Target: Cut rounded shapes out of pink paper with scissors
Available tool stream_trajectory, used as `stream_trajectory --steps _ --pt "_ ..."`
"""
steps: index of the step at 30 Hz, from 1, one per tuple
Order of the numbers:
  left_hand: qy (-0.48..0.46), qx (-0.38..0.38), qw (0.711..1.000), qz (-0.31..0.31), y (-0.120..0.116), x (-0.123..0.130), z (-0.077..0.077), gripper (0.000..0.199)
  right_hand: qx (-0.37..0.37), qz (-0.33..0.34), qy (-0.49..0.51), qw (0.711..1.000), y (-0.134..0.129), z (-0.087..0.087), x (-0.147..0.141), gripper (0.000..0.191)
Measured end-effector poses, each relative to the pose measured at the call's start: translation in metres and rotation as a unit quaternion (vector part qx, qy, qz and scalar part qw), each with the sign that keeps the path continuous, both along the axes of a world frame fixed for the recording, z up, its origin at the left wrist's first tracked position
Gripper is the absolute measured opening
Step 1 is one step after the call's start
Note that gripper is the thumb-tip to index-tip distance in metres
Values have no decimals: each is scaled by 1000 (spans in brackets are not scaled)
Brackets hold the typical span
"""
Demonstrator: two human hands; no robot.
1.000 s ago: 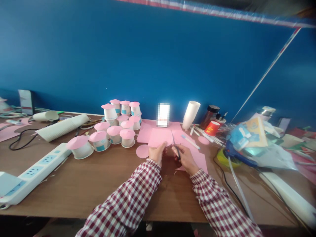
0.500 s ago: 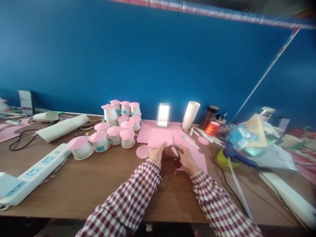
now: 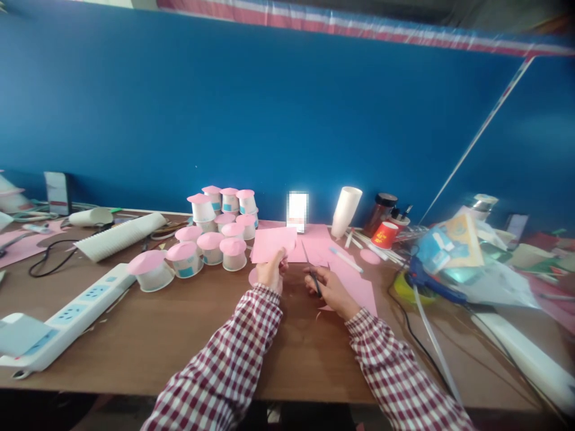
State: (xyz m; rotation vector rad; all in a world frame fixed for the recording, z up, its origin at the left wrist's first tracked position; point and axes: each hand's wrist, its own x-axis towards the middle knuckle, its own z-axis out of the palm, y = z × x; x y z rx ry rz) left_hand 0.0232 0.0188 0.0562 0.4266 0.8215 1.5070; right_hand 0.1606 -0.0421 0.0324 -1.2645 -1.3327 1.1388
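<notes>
My left hand pinches the lower right part of a pink paper sheet, raised over the table. In my right hand is a pair of scissors, its blades pointing away from me and apart from the held sheet. Beneath and behind both hands lie more pink sheets. A pink paper circle is mostly hidden behind my left hand. To the left stand several white paper cups topped with pink cone lids.
A power strip lies at the left, near a white cup stack. Another cup stack leans by the blue wall. Right of it are a red cup, glue sticks and a blue glue gun with its cable. A bright phone stands centrally.
My left hand has moved left with the pink sheet, away from the scissors. My right hand has stayed nearly in place, lowering slightly. The view has shifted a little.
</notes>
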Motion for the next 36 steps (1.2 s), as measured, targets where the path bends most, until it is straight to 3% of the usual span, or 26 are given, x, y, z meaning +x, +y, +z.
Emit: stream_trajectory --steps 6,16,24,36 --pt "-39 -22 999 -29 4 -8 -4 18 12 -64 -21 998 -1 6 3 44" --pt "-63 -21 993 -102 -2 -8 -13 15 106 -181 -97 973 7 -5 17 42" --pt "-78 -12 986 -147 -12 -18 -19 18 176 -185 -307 917 1 -10 15 28" --pt "-37 0 982 -187 -31 -22 -24 21 151 -188 -348 906 -3 -6 10 26"
